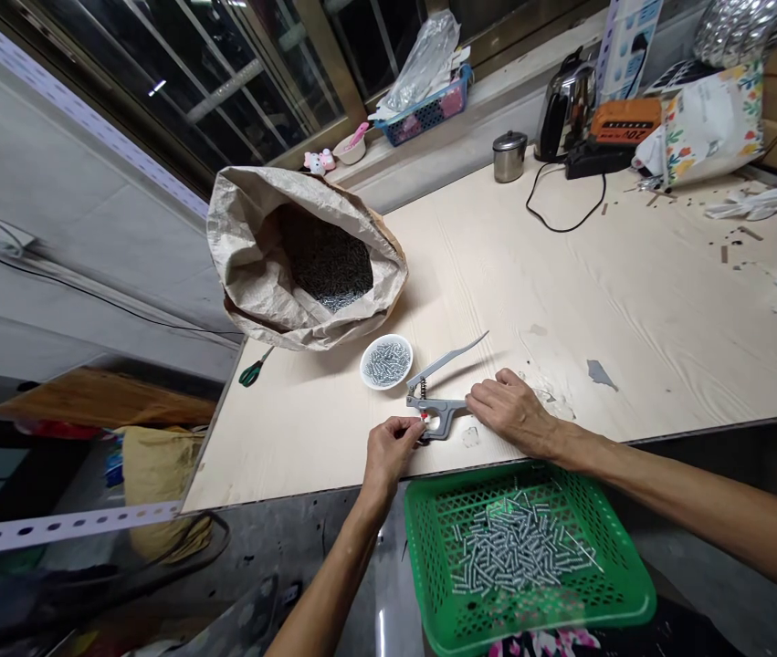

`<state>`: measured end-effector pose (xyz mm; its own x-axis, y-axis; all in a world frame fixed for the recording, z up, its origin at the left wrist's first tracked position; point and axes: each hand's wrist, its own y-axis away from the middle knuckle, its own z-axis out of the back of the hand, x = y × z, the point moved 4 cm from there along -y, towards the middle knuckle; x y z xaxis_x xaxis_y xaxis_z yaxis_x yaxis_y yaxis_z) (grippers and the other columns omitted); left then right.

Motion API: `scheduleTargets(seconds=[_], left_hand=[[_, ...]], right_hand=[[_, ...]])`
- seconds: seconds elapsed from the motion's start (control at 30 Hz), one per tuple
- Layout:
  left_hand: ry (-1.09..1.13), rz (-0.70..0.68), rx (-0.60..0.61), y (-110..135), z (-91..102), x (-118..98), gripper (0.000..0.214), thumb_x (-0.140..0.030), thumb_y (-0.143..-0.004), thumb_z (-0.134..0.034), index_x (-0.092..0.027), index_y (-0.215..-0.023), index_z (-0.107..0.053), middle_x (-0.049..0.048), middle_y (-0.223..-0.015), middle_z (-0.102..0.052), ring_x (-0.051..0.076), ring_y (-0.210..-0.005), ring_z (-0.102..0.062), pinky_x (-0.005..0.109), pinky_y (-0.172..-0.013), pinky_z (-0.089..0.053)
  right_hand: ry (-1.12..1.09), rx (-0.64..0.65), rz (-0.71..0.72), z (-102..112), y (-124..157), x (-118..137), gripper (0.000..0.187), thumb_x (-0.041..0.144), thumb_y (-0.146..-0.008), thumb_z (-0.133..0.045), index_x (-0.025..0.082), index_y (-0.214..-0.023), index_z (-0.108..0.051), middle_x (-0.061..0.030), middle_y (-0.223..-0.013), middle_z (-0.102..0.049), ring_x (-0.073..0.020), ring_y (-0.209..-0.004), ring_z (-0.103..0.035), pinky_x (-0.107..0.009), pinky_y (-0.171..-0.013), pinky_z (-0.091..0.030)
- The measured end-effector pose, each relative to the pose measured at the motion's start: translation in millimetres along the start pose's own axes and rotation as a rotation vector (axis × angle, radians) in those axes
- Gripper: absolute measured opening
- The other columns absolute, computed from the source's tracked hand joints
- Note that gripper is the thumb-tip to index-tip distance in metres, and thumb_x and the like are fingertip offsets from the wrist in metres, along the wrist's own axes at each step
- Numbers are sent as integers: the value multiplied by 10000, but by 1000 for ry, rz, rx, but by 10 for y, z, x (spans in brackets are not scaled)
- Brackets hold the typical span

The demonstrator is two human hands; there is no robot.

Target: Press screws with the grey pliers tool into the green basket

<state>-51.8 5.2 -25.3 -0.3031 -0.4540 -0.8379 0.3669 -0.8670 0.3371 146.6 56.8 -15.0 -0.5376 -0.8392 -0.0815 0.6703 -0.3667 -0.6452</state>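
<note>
Your left hand (388,449) pinching at the jaw end of the grey metal hand press (437,401), your right hand (512,409) gripping its lower handle, upper lever raised, small white bowl (386,361) of tiny metal pieces just beyond, on pale wood-grain table (635,301), green perforated plastic basket (607,602) nearer you

- The worktop (566,301) is pale cream with a faint wood grain and a few grey patches.
- The press tool (437,401) is grey, with a small red spot near its head.
- The basket (624,598) is bright green with a lattice of holes, and holds silvery-grey pieces.
- The small bowl (386,361) is white.
- The paper sack (251,265) is crumpled beige-brown, dark inside.
- The scissors (251,371) have green handles.
- The tray on the sill (429,114) is blue.
- The bag at the far right (717,123) is white with a flower print.
</note>
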Motion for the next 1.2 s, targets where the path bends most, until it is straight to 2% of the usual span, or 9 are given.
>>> scheduleTargets(seconds=[0.1,0.23,0.33,0.5,0.63,0.87,1.2], left_hand=[[-49,36,70,-43,18,7,350,-456,-558,-725,-120,-643,-676,23,-564,-631,128,-536,-532,250,-568,-400],[-148,98,255,-83,33,-8,356,-465,-534,-745,-124,-586,-655,1,-500,-589,101,-476,-481,234,-519,-363],[-204,190,356,-80,36,-17,369,-470,-521,-770,-129,-556,-635,-13,-444,-556,90,-432,-464,228,-489,-354],[-171,394,441,-5,26,-17,419,-474,-437,-825,-144,-516,-580,-20,-441,-569,86,-415,-485,229,-484,-385],[-226,457,457,54,30,-12,424,-491,-441,-817,-155,-512,-568,-27,-426,-561,84,-402,-475,240,-495,-410],[-270,422,423,78,21,-14,387,-474,-501,-783,-164,-489,-551,-29,-392,-525,82,-384,-444,211,-436,-340],[-305,409,422,70,-6,-35,390,-474,-501,-761,-172,-480,-514,-43,-392,-489,76,-380,-413,218,-427,-334]], right_hand=[[-21,17,2,-37,13,7,285,41,-908,-426,176,-673,-514,-3,-647,-513,-149,-617,-366,-322,-651,-232],[-74,113,11,-131,47,21,287,54,-921,-402,181,-683,-503,-5,-671,-521,-152,-620,-362,-326,-660,-228],[-116,174,5,-183,62,28,282,80,-933,-396,182,-696,-508,-7,-693,-535,-153,-633,-379,-330,-667,-226],[-188,221,-38,-183,66,33,259,107,-938,-400,177,-727,-534,-11,-723,-553,-150,-651,-402,-327,-679,-232],[-229,246,-41,-156,75,47,240,94,-925,-414,171,-738,-543,-13,-740,-558,-150,-654,-409,-323,-676,-232],[-256,282,-48,-181,83,35,202,102,-914,-437,173,-753,-536,-16,-762,-560,-150,-662,-403,-323,-672,-227],[-283,283,-65,-187,103,30,210,103,-918,-437,183,-745,-527,-10,-751,-550,-155,-664,-397,-321,-655,-225]])
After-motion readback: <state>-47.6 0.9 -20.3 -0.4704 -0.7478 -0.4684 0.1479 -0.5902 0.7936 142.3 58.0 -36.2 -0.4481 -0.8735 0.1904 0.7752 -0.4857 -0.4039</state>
